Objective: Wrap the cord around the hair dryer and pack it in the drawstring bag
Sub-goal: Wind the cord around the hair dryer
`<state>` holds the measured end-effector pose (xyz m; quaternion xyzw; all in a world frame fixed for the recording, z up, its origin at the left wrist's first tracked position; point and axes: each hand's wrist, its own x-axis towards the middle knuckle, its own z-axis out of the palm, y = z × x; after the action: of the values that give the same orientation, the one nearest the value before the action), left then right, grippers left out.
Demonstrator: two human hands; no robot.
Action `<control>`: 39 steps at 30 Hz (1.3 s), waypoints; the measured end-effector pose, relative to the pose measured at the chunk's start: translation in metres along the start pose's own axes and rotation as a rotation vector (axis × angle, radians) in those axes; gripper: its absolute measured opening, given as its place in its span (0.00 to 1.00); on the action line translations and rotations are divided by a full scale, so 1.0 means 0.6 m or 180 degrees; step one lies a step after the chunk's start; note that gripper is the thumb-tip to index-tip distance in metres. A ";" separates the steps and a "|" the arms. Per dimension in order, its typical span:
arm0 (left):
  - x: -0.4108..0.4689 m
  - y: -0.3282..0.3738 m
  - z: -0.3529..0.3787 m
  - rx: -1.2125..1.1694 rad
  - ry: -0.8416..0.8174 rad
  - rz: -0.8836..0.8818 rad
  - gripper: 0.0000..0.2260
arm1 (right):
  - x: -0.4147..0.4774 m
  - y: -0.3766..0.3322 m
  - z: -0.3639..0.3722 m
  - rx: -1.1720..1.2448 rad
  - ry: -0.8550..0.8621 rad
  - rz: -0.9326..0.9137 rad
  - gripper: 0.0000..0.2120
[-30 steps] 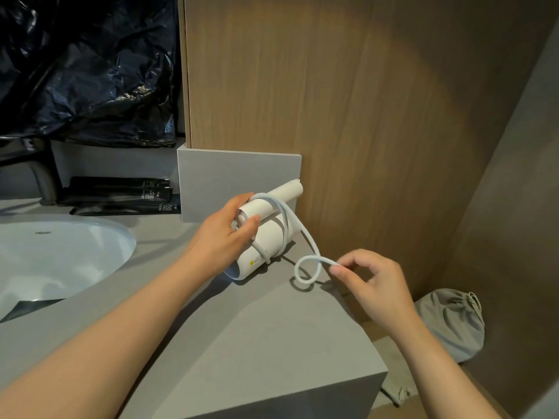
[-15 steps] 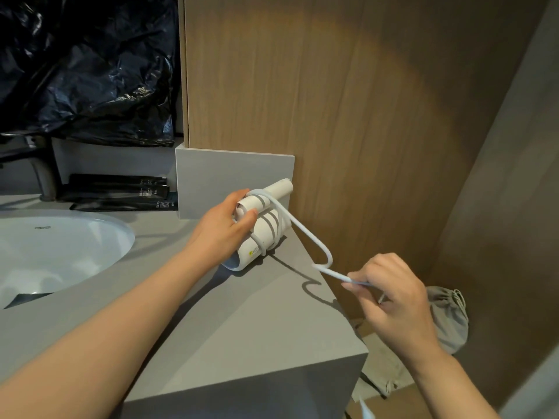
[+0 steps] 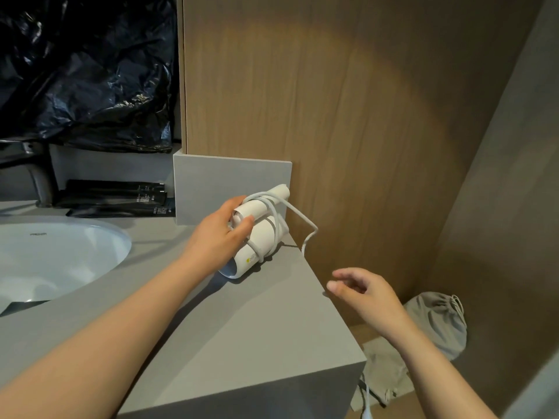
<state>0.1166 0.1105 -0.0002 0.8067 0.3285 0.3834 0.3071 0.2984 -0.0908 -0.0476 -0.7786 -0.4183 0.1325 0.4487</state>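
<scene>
Left hand [image 3: 217, 234] has the white hair dryer [image 3: 263, 237] down on the grey desk [image 3: 242, 328], near the back right corner, close to the wood panel [image 3: 332, 116]. The grip is firm: thumb and fingers curl round the slimmer upper tube, with the fatter barrel below it resting on the desk top. The white cord [image 3: 273, 219] loops around both tubes in a few turns, and its free length kinks out to the right and drops over the desk's right edge. A bit of white cord shows low down by the desk's front corner.

Right hand [image 3: 366, 294] hovers just off that right edge, fingers loosely bent, holding nothing and clear of the cord.

The grey drawstring bag [image 3: 438, 322] lies lower down on the right, below the desk top and well apart from the dryer, its strings at the top.

On the left, a white sink [image 3: 60, 252] is set into the desk, with black tubes [image 3: 121, 198] behind it and crinkled black plastic [image 3: 84, 71] above.
</scene>
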 end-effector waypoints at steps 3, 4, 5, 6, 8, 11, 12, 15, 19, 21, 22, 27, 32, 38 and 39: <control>0.002 -0.005 0.004 0.0054 0.0008 0.0020 0.19 | 0.029 -0.028 0.020 0.0047 0.0210 -0.0162 0.22; 0.002 -0.007 0.004 0.0042 0.0002 0.0005 0.19 | 0.040 -0.038 0.028 0.0060 0.0237 -0.0192 0.24; 0.003 -0.009 0.005 0.0007 -0.0003 -0.0014 0.19 | 0.052 -0.048 0.036 0.0113 0.0256 -0.0218 0.25; 0.004 -0.011 0.005 -0.0032 0.0003 -0.0027 0.19 | 0.063 -0.059 0.046 0.0200 0.0259 -0.0263 0.26; 0.004 -0.015 0.004 -0.0076 0.0042 -0.0050 0.19 | 0.083 -0.080 0.063 0.0360 0.0211 -0.0410 0.25; 0.002 -0.020 0.003 -0.0132 0.0049 -0.0024 0.18 | 0.111 -0.099 0.082 0.0324 0.0089 -0.0544 0.23; 0.002 -0.021 0.003 -0.0158 0.0051 -0.0010 0.18 | 0.122 -0.099 0.086 0.0253 0.0124 -0.0573 0.20; 0.005 -0.025 0.002 -0.0271 0.0124 -0.0054 0.18 | 0.134 -0.095 0.090 -0.0061 0.0448 -0.0791 0.09; 0.009 -0.023 -0.003 -0.0528 0.0333 -0.0170 0.18 | 0.118 -0.096 0.100 0.0429 0.0499 -0.0894 0.13; 0.009 -0.019 -0.006 -0.0716 0.0416 -0.0182 0.16 | 0.111 -0.102 0.107 0.0662 0.0479 -0.0854 0.14; 0.008 -0.016 -0.007 -0.0801 0.0434 -0.0154 0.16 | 0.107 -0.104 0.111 0.0639 0.0452 -0.0781 0.15; 0.002 -0.006 -0.001 -0.1291 0.0408 0.0070 0.14 | 0.099 -0.111 0.109 0.0894 -0.0111 -0.0218 0.17; -0.003 0.011 -0.002 -0.1863 0.0259 0.0138 0.11 | 0.085 -0.122 0.090 0.1373 -0.0396 -0.0249 0.19; 0.009 0.007 -0.027 -0.2116 0.0270 0.0087 0.11 | 0.078 -0.155 0.096 0.1778 -0.0101 -0.0631 0.17; 0.013 0.003 -0.032 -0.2194 0.0288 -0.0009 0.11 | 0.078 -0.156 0.101 0.1827 -0.0081 -0.0671 0.20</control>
<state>0.1053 0.1202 0.0141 0.6372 0.1941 0.5068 0.5472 0.2422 0.0042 0.0019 -0.5705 -0.4478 0.2078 0.6563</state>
